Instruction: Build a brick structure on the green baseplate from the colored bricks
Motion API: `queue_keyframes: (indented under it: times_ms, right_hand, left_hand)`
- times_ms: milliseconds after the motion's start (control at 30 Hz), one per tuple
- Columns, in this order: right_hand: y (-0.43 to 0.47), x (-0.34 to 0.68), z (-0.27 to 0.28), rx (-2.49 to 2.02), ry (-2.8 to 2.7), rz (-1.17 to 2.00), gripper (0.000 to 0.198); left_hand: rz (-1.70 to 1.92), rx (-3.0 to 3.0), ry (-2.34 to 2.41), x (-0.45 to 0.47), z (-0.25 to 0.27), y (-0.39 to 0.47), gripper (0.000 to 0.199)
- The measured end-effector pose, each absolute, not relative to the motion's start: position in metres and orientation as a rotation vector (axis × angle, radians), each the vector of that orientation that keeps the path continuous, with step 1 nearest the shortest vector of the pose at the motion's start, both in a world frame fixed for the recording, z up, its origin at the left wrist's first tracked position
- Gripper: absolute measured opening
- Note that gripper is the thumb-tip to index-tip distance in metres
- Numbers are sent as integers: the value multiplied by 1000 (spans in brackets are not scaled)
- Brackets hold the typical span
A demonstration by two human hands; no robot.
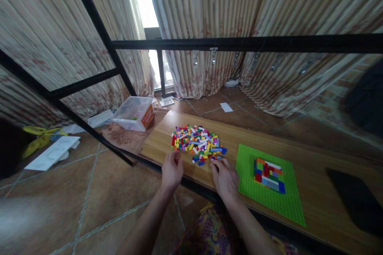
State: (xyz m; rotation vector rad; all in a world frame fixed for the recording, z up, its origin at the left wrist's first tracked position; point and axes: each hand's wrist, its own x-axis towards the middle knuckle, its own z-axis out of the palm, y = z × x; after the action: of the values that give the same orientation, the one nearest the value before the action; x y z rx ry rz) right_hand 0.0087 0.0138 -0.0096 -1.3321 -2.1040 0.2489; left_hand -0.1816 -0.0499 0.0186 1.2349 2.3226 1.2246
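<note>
A heap of small mixed-colour toy building bricks (pixel 197 140) lies on the wooden bench top. My left hand (pixel 172 170) is at the heap's near left edge, its fingers curled in; whatever may be inside them is hidden. At the near right edge, my right hand (pixel 226 177) has its thumb and fingers bent together around a small brick, only partly visible. To the right of that hand lies a green baseplate (pixel 291 203), carrying a low block of bricks (pixel 269 175) in red, blue, white, orange and other colours.
A clear plastic box (pixel 131 123) with an orange label stands beyond the bench's left end. A dark flat object (pixel 356 199) lies on the bench (pixel 317 167) at right. Black metal bars (pixel 239 44) cross in front of the curtains. White paper (pixel 226 107) is on the tiled floor.
</note>
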Motion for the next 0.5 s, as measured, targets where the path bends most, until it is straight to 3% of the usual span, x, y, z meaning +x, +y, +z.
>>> queue_keyframes:
  times_ms: [267,500]
  right_hand:
    - [7,15,-4,-1352,-2014,377,30]
    - [-7,32,9,-1268,-1436,1004,33]
  left_hand:
    - [1079,1235,2509,-198,22,-29,30]
    - [919,1287,2487,-182,20,-24,30]
